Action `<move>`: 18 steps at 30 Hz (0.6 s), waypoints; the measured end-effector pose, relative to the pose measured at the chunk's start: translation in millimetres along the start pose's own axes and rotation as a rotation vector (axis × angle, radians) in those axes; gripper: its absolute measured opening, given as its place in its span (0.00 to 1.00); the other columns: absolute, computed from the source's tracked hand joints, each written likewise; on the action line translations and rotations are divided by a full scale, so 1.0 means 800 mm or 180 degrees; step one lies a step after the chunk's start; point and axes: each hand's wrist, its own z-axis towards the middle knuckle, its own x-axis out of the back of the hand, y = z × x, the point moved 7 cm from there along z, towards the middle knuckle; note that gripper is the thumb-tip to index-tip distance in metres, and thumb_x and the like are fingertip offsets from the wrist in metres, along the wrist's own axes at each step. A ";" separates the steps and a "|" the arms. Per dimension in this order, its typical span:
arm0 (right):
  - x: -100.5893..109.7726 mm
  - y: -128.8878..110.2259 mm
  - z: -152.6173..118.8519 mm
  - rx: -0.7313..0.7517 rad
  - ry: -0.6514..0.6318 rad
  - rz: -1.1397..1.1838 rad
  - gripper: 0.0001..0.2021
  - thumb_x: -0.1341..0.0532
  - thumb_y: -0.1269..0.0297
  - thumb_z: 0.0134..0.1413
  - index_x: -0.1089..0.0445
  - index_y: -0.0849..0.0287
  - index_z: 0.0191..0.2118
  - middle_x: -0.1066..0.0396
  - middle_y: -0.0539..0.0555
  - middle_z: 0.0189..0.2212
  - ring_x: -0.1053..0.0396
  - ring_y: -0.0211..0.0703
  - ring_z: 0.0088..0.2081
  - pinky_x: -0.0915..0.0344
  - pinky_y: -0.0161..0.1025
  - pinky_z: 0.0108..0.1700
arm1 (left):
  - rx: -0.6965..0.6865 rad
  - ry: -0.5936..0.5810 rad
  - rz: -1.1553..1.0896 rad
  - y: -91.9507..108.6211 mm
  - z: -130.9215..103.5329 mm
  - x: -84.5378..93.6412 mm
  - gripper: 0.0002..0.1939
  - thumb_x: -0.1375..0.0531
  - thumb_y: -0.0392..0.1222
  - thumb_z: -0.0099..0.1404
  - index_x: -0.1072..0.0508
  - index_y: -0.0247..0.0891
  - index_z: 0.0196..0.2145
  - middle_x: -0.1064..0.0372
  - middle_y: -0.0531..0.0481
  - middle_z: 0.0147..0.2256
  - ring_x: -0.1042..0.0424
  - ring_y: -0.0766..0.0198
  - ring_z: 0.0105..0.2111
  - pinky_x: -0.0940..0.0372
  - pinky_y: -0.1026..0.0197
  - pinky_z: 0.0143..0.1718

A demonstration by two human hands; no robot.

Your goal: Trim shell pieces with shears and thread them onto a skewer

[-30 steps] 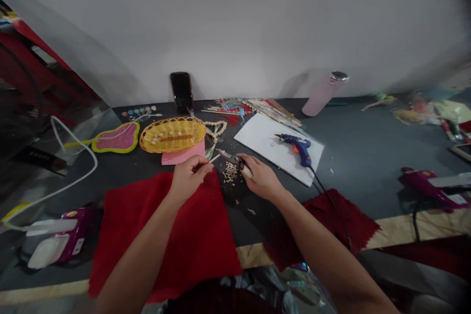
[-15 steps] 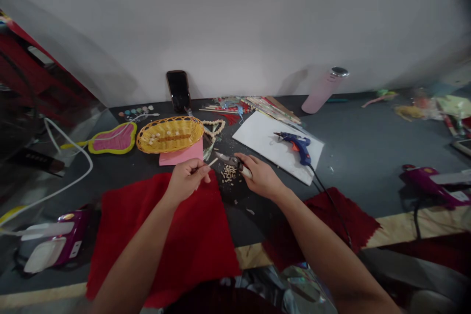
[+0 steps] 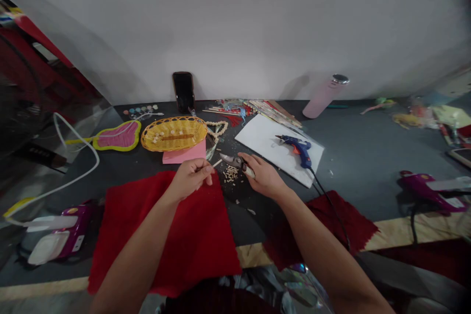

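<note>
Between the thumb and fingers of my left hand (image 3: 193, 176) is a thin pale wooden stick (image 3: 217, 163), its free end pointing up and right. My right hand (image 3: 263, 174) is wrapped round pruning shears (image 3: 231, 160) with pale handles. Their blades lie at the stick's tip; whether they touch it I cannot tell. Just below the blades, several short cut stick pieces (image 3: 230, 174) are heaped on the dark table. A red cloth (image 3: 198, 235) lies under my left forearm.
Behind my left hand stands a yellow wicker basket (image 3: 174, 144) on a pink block (image 3: 184, 156). A blue glue gun (image 3: 300, 149) rests on a white board (image 3: 257, 135), its cord running toward me. A phone (image 3: 183, 91) and a pink bottle (image 3: 324, 98) stand by the wall.
The view has shifted slightly, so most things appear a little to the right. My hands keep the same hold on the stick and the shears, with the blades near the stick's tip.
</note>
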 end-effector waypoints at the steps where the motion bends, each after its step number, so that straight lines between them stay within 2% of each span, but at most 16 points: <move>1: 0.001 -0.001 0.000 0.0048 -0.0010 -0.0002 0.30 0.48 0.72 0.48 0.51 0.57 0.59 0.39 0.58 0.51 0.40 0.47 0.51 0.41 0.45 0.52 | 0.0072 -0.0103 -0.0115 0.000 0.000 -0.002 0.12 0.45 0.47 0.59 0.33 0.34 0.27 0.32 0.53 0.19 0.49 0.77 0.11 0.56 0.71 0.13; 5: 0.000 -0.005 0.001 0.0182 -0.0093 0.0025 0.30 0.48 0.72 0.49 0.52 0.58 0.60 0.39 0.59 0.51 0.41 0.47 0.51 0.41 0.46 0.53 | 0.0432 -0.0494 -0.0494 -0.004 -0.004 -0.010 0.13 0.44 0.48 0.58 0.34 0.34 0.25 0.34 0.53 0.16 0.52 0.78 0.10 0.61 0.71 0.11; 8: 0.000 -0.008 0.001 0.0220 -0.0127 0.0089 0.29 0.48 0.72 0.49 0.50 0.57 0.59 0.38 0.59 0.50 0.40 0.47 0.51 0.40 0.45 0.52 | 0.0631 -0.0638 -0.0666 -0.007 -0.006 -0.013 0.13 0.43 0.48 0.57 0.34 0.34 0.25 0.34 0.53 0.15 0.53 0.78 0.10 0.62 0.71 0.11; 12: 0.001 -0.012 0.001 0.0085 -0.0191 0.0129 0.28 0.49 0.74 0.47 0.48 0.57 0.57 0.35 0.58 0.47 0.36 0.46 0.46 0.38 0.43 0.49 | 0.0606 -0.0643 -0.0765 -0.005 -0.007 -0.012 0.13 0.43 0.48 0.57 0.34 0.34 0.24 0.34 0.53 0.15 0.53 0.78 0.10 0.62 0.71 0.11; 18: -0.001 -0.013 -0.004 -0.0165 -0.0210 -0.0027 0.28 0.48 0.75 0.45 0.47 0.57 0.56 0.34 0.57 0.47 0.34 0.46 0.45 0.37 0.41 0.47 | 0.0399 -0.0433 -0.0621 -0.008 -0.002 -0.003 0.13 0.43 0.48 0.58 0.34 0.34 0.27 0.33 0.51 0.18 0.53 0.78 0.10 0.61 0.70 0.11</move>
